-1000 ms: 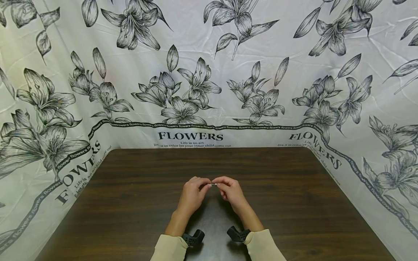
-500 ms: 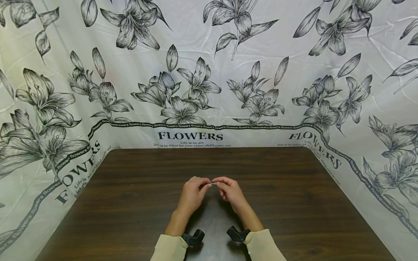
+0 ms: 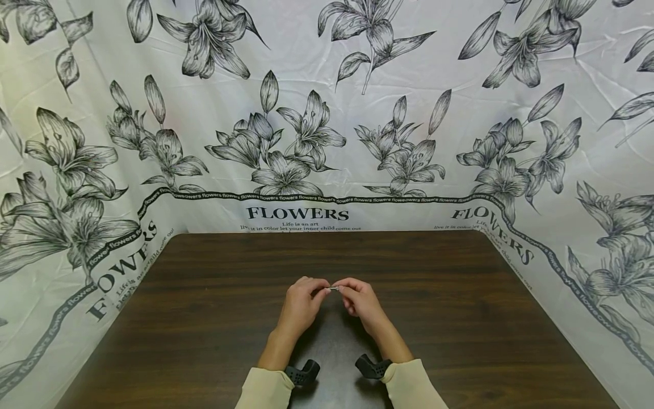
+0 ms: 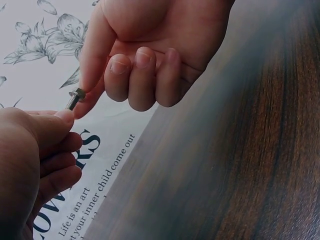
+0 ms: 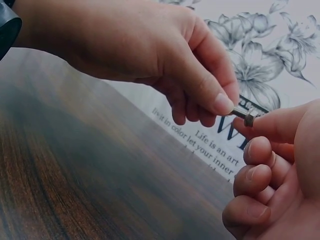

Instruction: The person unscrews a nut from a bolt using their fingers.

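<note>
A small metal bolt [image 3: 334, 288] is held between the two hands, above the table. My left hand [image 3: 300, 307] pinches its shank end between thumb and index finger. At the other end, the thumb and index finger of my right hand [image 3: 364, 304] are at the hexagonal, flanged head. In the left wrist view, threads show on the bolt [image 4: 72, 103] between the two sets of fingertips. The right wrist view has the bolt [image 5: 245, 116] with its head against the right fingertips, while the left thumb covers the shank's end. The other right fingers are curled toward the palm.
A dark wood-grain table [image 3: 434, 295] lies under both hands. White cloth [image 3: 398, 216] printed with flowers and lettering surrounds its back and sides. Each wrist wears a black band-mounted device, the left one [image 3: 303, 373] and the right one [image 3: 372, 367].
The right fingertips shift very slightly at the bolt's head, and the bolt's visible part looks a little different. The left hand stays where it was.
</note>
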Demonstrator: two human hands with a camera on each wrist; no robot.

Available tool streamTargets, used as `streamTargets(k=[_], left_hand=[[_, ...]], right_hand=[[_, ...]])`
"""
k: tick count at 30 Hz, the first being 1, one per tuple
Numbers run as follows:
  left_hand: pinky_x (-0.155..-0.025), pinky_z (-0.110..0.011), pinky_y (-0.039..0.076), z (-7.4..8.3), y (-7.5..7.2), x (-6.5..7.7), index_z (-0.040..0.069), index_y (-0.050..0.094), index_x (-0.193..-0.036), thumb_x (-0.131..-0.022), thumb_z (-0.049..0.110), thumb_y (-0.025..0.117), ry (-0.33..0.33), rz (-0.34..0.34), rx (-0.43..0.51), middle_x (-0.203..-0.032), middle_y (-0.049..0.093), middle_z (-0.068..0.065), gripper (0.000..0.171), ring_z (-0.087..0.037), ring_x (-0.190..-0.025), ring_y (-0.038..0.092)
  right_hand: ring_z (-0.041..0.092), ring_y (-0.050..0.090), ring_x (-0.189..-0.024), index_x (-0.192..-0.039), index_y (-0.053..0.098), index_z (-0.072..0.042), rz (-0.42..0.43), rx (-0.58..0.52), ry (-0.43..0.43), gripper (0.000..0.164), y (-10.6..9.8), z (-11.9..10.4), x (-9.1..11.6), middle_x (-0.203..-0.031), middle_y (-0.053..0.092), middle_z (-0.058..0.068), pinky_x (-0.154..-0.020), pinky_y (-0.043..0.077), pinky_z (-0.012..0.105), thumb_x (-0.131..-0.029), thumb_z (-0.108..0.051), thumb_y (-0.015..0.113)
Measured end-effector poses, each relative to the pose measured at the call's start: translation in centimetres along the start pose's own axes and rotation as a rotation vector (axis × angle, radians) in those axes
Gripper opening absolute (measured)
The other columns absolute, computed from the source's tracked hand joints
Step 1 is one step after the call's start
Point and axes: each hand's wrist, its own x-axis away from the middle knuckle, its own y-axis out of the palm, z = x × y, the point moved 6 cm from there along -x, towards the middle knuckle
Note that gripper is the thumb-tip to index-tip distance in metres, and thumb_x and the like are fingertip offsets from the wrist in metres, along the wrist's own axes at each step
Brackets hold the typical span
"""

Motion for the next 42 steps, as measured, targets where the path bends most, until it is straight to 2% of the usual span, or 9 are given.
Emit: streamTargets(k=[5,7,14,19,24,28,35,38,42], left_hand=[[-0.062,-0.027,0.046,0.0,0.0,0.0,0.012,0.074,-0.085,-0.080,0.009,0.080,0.000,-0.003,0.002,-0.080,0.068,0.006,0.009,-0.009,-0.072,0.054],[-0.062,-0.027,0.046,0.0,0.0,0.0,0.012,0.074,-0.085,-0.080,0.009,0.080,0.004,0.000,0.003,-0.079,0.068,0.006,0.009,-0.009,-0.072,0.054],[-0.061,-0.026,0.046,0.0,0.1,0.1,0.013,0.074,-0.085,-0.080,0.007,0.080,0.009,-0.004,-0.001,-0.080,0.068,0.007,0.010,-0.009,-0.071,0.054],[-0.061,-0.026,0.046,-0.1,0.1,0.1,0.013,0.073,-0.086,-0.081,0.008,0.079,0.012,-0.007,-0.007,-0.080,0.068,0.007,0.009,-0.009,-0.071,0.054],[-0.061,-0.026,0.046,0.0,0.0,0.1,0.012,0.074,-0.086,-0.080,0.008,0.079,0.002,-0.007,0.003,-0.079,0.068,0.007,0.009,-0.009,-0.071,0.054],[-0.061,-0.026,0.046,0.0,0.0,0.1,0.012,0.074,-0.085,-0.079,0.007,0.080,0.005,0.001,0.013,-0.079,0.068,0.007,0.010,-0.008,-0.071,0.054],[-0.062,-0.027,0.047,0.1,0.1,0.1,0.011,0.074,-0.086,-0.079,0.008,0.080,0.001,-0.012,0.006,-0.080,0.068,0.006,0.009,-0.009,-0.072,0.055],[-0.062,-0.027,0.047,0.1,0.2,0.1,0.011,0.074,-0.086,-0.080,0.009,0.080,-0.002,-0.029,0.000,-0.080,0.068,0.006,0.009,-0.010,-0.072,0.055],[-0.062,-0.027,0.048,0.1,0.4,0.1,0.013,0.074,-0.086,-0.080,0.009,0.079,-0.003,-0.041,-0.001,-0.080,0.068,0.006,0.009,-0.010,-0.073,0.055]], right_hand=[[0.011,0.039,-0.049,-0.111,0.062,0.011,-0.029,-0.011,-0.008,0.021,0.6,-2.2,1.1,-0.062,0.046,0.003,-0.046,0.034,0.022,-0.098,-0.003,0.053],[0.011,0.040,-0.049,-0.111,0.063,0.011,-0.026,-0.010,-0.017,0.020,0.6,-2.3,1.1,-0.062,0.046,0.003,-0.046,0.034,0.023,-0.098,-0.002,0.053],[0.012,0.040,-0.050,-0.109,0.063,0.012,-0.023,-0.015,-0.034,0.019,0.5,-2.2,1.1,-0.062,0.046,0.004,-0.047,0.033,0.025,-0.097,0.000,0.054],[0.012,0.039,-0.050,-0.112,0.064,0.010,-0.018,-0.036,-0.039,0.020,0.0,-0.8,0.2,-0.063,0.045,0.004,-0.046,0.033,0.024,-0.098,-0.001,0.054],[0.011,0.038,-0.049,-0.117,0.064,0.004,0.020,-0.030,-0.047,0.023,-0.3,0.2,-0.3,-0.062,0.045,0.003,-0.045,0.032,0.023,-0.099,-0.008,0.055],[0.010,0.036,-0.045,-0.112,0.066,0.003,0.057,0.017,-0.065,0.027,-0.3,0.3,-0.3,-0.058,0.044,0.002,-0.043,0.031,0.022,-0.101,-0.019,0.055],[0.008,0.029,-0.040,-0.092,0.061,0.012,0.080,0.156,-0.014,0.058,-0.4,1.0,-0.3,-0.049,0.041,-0.002,-0.039,0.024,0.022,-0.099,-0.044,0.052],[0.008,0.028,-0.040,-0.090,0.061,0.013,0.078,0.184,0.008,0.059,-0.3,1.1,-0.3,-0.048,0.041,-0.002,-0.039,0.024,0.022,-0.099,-0.045,0.052],[0.008,0.029,-0.040,-0.090,0.059,0.015,0.064,0.176,0.019,0.052,-0.1,0.7,-0.1,-0.050,0.040,-0.002,-0.040,0.024,0.022,-0.100,-0.035,0.054]])
